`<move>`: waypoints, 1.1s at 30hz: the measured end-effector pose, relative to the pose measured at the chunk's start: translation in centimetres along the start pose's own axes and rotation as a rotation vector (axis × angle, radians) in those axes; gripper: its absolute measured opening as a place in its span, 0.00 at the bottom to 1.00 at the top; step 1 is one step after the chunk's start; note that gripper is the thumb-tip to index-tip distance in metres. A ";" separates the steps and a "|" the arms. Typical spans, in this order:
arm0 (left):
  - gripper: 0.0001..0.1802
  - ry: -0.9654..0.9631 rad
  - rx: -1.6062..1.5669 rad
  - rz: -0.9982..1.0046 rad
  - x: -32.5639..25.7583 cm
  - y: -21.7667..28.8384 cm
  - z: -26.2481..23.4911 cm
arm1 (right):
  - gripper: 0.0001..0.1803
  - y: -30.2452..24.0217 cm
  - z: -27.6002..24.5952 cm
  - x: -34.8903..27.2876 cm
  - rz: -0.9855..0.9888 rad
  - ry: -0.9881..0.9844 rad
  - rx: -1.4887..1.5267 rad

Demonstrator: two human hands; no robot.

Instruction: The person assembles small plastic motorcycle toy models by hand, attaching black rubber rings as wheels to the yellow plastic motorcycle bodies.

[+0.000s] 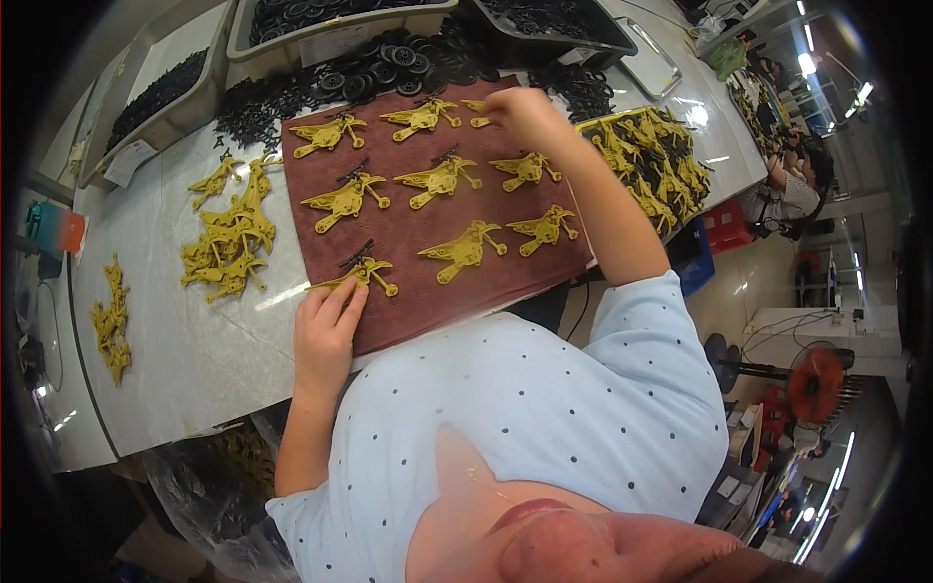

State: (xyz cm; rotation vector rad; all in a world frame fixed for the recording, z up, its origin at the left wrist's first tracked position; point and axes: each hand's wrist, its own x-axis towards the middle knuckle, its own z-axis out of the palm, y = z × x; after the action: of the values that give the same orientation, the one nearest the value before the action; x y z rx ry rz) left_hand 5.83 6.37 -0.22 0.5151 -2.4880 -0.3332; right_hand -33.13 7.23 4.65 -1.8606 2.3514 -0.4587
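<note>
Yellow plastic frame-shaped parts lie in rows on a dark red cloth. At the near left of the cloth, the fingers of my left hand are closed on the edge of one yellow part, which has a small black piece at its top. My right hand is at the far right of the cloth, fingers pinched together over another yellow part. Whatever is between those fingertips is hidden. Small black pieces sit at several of the other parts; the middle near part shows none.
Yellow parts are heaped left of the cloth, with a smaller pile farther left. Loose black wheels and small black pieces lie beyond it, before grey bins and a black tray. A filled yellow-rimmed tray stands right.
</note>
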 end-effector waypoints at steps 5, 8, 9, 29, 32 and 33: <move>0.16 -0.005 0.011 -0.009 0.6 0.7 -0.4 | 0.12 9.4 -2.3 -0.4 0.348 -0.056 -0.240; 0.16 0.013 -0.042 0.025 2.1 1.5 -0.3 | 0.18 9.7 -1.6 -0.9 0.402 -0.134 -0.224; 0.16 0.022 -0.057 0.076 2.9 1.8 -0.1 | 0.18 10.1 -1.1 -1.0 0.398 -0.137 -0.223; 0.17 -0.179 -0.118 0.335 6.4 4.5 6.7 | 0.08 -4.3 1.0 -7.6 -0.242 -0.400 0.401; 0.17 -0.189 -0.135 0.309 6.2 4.5 6.9 | 0.06 -3.8 1.6 -7.0 -0.325 -0.407 0.343; 0.18 -0.190 -0.142 0.299 6.1 4.5 7.0 | 0.06 -3.9 1.7 -6.9 -0.329 -0.414 0.342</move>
State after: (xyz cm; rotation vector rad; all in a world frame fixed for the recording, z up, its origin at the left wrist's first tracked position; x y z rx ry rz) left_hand -4.13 8.61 -1.42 0.0527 -2.6502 -0.4523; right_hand -27.33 12.79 3.56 -1.9475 1.6043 -0.4218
